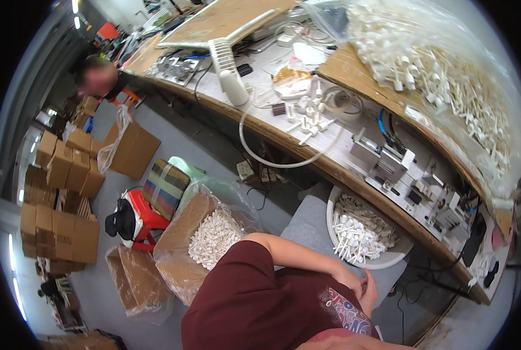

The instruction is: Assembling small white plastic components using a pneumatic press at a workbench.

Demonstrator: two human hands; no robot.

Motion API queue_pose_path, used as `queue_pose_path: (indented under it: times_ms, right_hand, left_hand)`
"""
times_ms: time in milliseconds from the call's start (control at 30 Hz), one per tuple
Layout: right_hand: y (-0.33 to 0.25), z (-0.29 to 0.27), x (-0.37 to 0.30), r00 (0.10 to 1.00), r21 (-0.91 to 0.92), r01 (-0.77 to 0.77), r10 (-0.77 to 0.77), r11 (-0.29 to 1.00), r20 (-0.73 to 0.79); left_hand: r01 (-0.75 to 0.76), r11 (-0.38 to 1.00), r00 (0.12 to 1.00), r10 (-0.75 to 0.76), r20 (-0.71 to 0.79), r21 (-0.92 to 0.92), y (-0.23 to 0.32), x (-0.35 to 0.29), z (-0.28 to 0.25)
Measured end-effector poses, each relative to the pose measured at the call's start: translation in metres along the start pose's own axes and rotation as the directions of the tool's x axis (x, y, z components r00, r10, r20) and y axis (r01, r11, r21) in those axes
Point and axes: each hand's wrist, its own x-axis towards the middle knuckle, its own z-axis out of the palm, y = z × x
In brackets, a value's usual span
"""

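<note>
Low in front of my body, my left hand (348, 279) and my right hand (368, 296) lie close together by my lap. The right hand's fingers are partly stretched and apart, with nothing seen between them. Most of the left hand's fingers are turned away or hidden. Just beyond both hands, a round white tub (384, 263) rests by my grey-clad legs, under the bench edge. It holds a heap of small white plastic stick-like parts (357, 239). Neither hand reaches into the tub.
Along the workbench (272, 129) stand a metal fixture (389, 163), a white fan (228, 76), a looped clear hose (284, 165) and a large bag of white parts (441, 76). To my left are a lined carton of parts (182, 256), a red stool (147, 213) and stacked cartons (68, 169). Another person (100, 79) is far off.
</note>
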Motion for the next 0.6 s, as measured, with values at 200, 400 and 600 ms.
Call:
queue_pose_path:
  times_ms: [200,400,600]
  right_hand:
    - [-0.035,-0.012,0.006,0.997,-0.001,-0.022,0.023,1.000,0.076]
    - [-0.028,-0.011,0.008,0.997,-0.024,0.016,-0.014,1.000,0.081]
    - [-0.030,-0.009,0.009,0.994,0.034,-0.025,0.021,0.999,0.110]
  left_hand:
    - [0.006,1.000,1.000,-0.006,0.016,0.018,0.001,-0.007,-0.010]
    - [-0.180,0.983,0.959,0.185,-0.216,0.041,-0.005,-0.001,0.003]
    - [-0.056,0.997,0.990,0.063,-0.126,0.059,0.007,0.002,-0.004]
